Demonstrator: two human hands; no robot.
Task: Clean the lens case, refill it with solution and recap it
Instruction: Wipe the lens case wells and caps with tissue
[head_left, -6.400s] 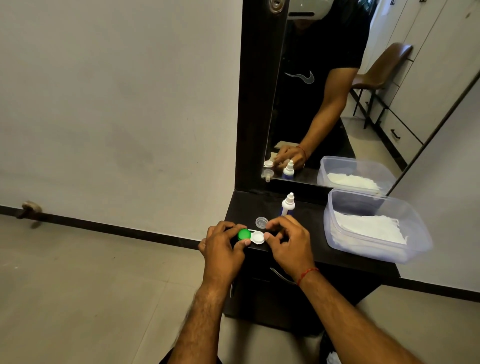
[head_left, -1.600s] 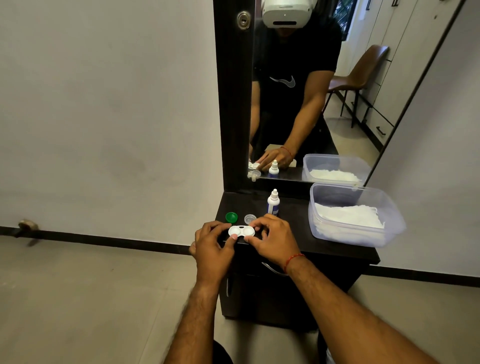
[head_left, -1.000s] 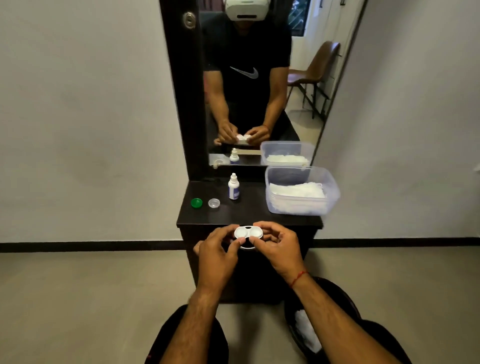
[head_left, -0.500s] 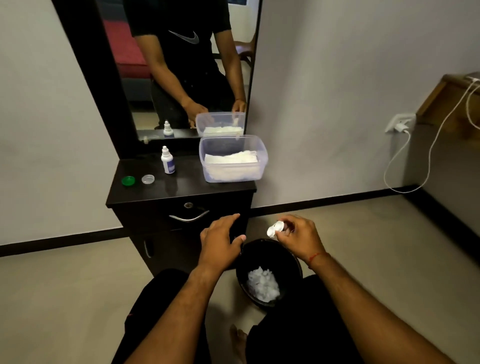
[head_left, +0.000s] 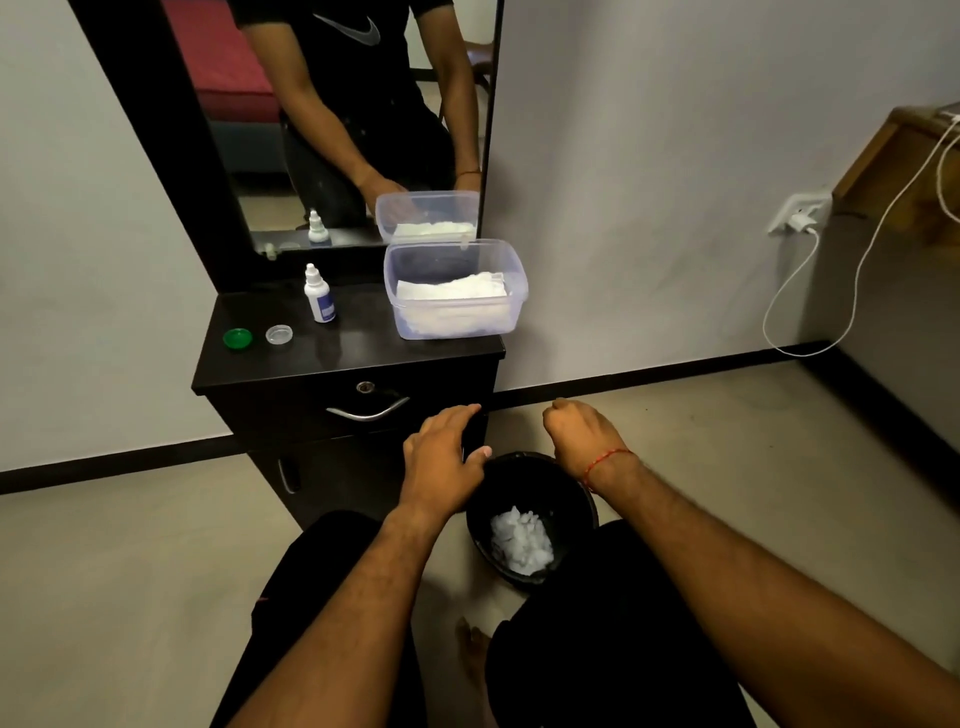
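My right hand (head_left: 577, 437) is curled into a fist, knuckles up, over the far rim of the black bin (head_left: 521, 477); the lens case is hidden inside it. My left hand (head_left: 441, 457) is open with fingers spread, its thumb by the bin's left rim. On the dark dresser top (head_left: 358, 349) lie the green cap (head_left: 237, 338) and the clear cap (head_left: 279, 334), side by side at the left. Behind them the small white solution bottle (head_left: 318, 295) stands upright and capped.
A clear plastic tub of white tissues (head_left: 454, 291) stands at the dresser's right back, against the mirror (head_left: 332, 119). Crumpled tissue (head_left: 522, 540) lies in the bin between my knees. A charger cable (head_left: 810, 291) hangs on the right wall beside wooden furniture (head_left: 904, 161).
I have turned from the dresser down to the bin. My left hand let go of the case; my right hand carried it over the bin and rolled over, so the case is out of sight.
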